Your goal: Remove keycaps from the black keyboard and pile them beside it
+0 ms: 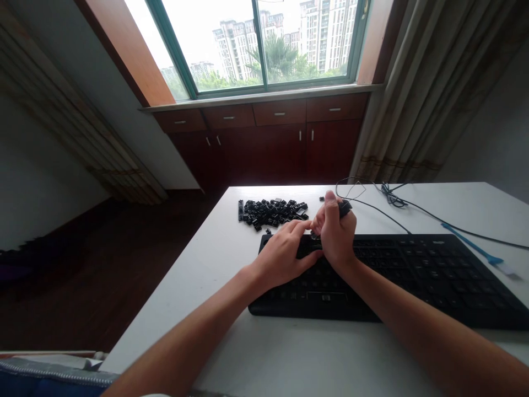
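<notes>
A black computer keyboard (417,270) lies on the white table (173,298), and several of its keys look bare of keycaps near my hands. My right hand (335,230) is shut on a small black tool (344,207), whose tip is hidden by my fingers above the keyboard's upper left part. My left hand (281,256) rests over the keyboard, with its fingers spread and its index finger reaching toward my right hand. A heap of black keycaps (270,212) lies on the table just beyond the keyboard, to the left of my hands.
A black cable (392,198) loops across the table behind the keyboard. A blue strip-shaped tool (471,248) lies on the keyboard's far right corner. The table's left edge drops to a dark wooden floor. Red-brown cabinets stand beyond the far edge, under a window.
</notes>
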Demonstrator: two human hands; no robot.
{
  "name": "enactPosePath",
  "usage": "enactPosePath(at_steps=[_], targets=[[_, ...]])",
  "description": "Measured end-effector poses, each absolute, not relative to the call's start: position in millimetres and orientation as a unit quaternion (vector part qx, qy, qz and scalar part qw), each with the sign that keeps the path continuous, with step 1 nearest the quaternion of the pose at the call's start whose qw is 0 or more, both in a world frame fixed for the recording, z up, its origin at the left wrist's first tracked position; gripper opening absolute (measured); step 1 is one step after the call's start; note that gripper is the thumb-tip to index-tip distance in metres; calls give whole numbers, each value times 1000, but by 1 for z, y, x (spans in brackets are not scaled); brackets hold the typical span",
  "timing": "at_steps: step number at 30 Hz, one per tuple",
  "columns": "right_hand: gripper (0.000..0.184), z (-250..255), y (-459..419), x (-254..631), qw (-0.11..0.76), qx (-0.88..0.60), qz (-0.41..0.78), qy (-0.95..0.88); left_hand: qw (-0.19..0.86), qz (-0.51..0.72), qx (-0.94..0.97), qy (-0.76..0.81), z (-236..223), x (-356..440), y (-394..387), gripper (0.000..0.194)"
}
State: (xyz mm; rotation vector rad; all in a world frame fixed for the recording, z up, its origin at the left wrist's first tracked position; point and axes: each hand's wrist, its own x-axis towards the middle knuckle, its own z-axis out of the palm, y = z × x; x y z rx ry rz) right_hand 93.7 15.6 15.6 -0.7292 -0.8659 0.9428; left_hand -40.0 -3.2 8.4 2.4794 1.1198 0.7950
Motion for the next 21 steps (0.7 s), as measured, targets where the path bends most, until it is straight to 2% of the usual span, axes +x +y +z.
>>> enactPosePath(at_steps=[5,12,17,21], targets=[[50,15,20,98,756,-335,452,-334,65,193,934,294,26,-73,12,38],[47,11,21,98,744,-329,474,-336,97,183,943,261,32,-84,18,24],[41,11,19,98,718,-292,513,-368,79,274,887,365,22,-83,24,21],[37,10,19,96,697,-268,534,-397,29,274,852,445,10,-86,31,18]])
